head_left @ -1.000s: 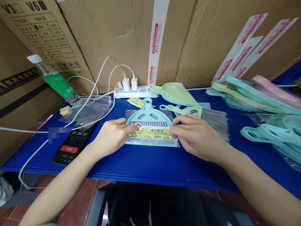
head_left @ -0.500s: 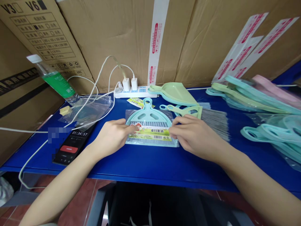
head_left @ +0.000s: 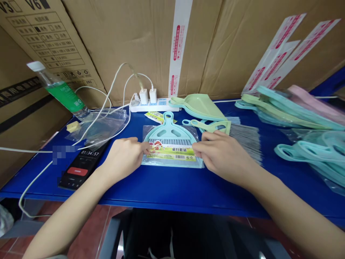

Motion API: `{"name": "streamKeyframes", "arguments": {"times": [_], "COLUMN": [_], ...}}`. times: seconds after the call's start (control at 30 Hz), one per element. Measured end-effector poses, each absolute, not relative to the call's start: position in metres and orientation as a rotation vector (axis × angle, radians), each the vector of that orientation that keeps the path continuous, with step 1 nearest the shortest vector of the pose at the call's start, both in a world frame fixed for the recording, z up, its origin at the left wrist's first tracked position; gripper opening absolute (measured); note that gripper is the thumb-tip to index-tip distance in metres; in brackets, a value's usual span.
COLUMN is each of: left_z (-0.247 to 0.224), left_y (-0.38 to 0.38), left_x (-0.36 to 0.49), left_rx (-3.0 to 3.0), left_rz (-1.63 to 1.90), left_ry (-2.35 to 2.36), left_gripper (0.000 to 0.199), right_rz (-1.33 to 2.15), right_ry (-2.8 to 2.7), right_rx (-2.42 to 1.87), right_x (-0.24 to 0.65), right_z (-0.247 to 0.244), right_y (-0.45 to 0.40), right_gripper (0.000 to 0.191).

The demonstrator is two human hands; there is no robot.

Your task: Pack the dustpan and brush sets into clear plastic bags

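A light-blue dustpan and brush set point(head_left: 168, 130) lies flat in a clear plastic bag point(head_left: 175, 166) on the blue table, handle pointing away from me. Across the brush bristles runs a green and yellow label card point(head_left: 172, 153) with a mushroom picture. At the bag's left edge my left hand point(head_left: 125, 156) is closed, its thumb and forefinger pinching the plastic beside the card. My right hand point(head_left: 219, 154) pinches the opposite edge in the same way. The other fingers of both hands are curled under and partly hidden.
Behind my right hand lie a green dustpan point(head_left: 203, 106) and grey-bristled brushes point(head_left: 245, 140). Bagged dustpans point(head_left: 299, 154) are piled at the right. A power strip point(head_left: 161, 104), white cables, a tilted bottle point(head_left: 64, 94) and a phone point(head_left: 81, 169) occupy the left and back. Cardboard boxes point(head_left: 134, 36) stand behind.
My left forefinger has drawn back from the card's mushroom picture to the bag's left edge. My right hand stays at the right edge, nearly unmoved.
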State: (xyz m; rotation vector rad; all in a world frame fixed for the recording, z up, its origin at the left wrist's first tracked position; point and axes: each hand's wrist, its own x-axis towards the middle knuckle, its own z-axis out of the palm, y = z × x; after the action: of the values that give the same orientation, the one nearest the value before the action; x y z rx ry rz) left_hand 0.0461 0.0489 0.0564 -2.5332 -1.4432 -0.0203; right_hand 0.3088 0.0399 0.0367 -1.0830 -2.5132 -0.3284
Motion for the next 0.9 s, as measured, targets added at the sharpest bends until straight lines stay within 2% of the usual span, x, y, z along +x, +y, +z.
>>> {"name": "streamKeyframes", "arguments": {"times": [0.3, 0.5, 0.9], "left_z": [0.059, 0.053, 0.05], "left_y": [0.047, 0.053, 0.053], "left_x": [0.047, 0.04, 0.039], "left_rx": [-2.54, -2.645, -2.597], "left_rz": [0.034, -0.153, -0.324], "left_ry": [-1.402, -1.354, -1.0], "left_gripper": [0.039, 0.037, 0.033], "right_rz": [-0.273, -0.077, -0.004], "right_ry": [-2.577, -2.514, -2.433], "right_rx": [-1.065, -1.084, -0.981], "right_x": [0.309, 0.313, 0.311], "right_z": [0.039, 0.038, 0.041], "right_y": [0.039, 0.041, 0.039], "right_gripper": [0.027, 0.026, 0.028]}}
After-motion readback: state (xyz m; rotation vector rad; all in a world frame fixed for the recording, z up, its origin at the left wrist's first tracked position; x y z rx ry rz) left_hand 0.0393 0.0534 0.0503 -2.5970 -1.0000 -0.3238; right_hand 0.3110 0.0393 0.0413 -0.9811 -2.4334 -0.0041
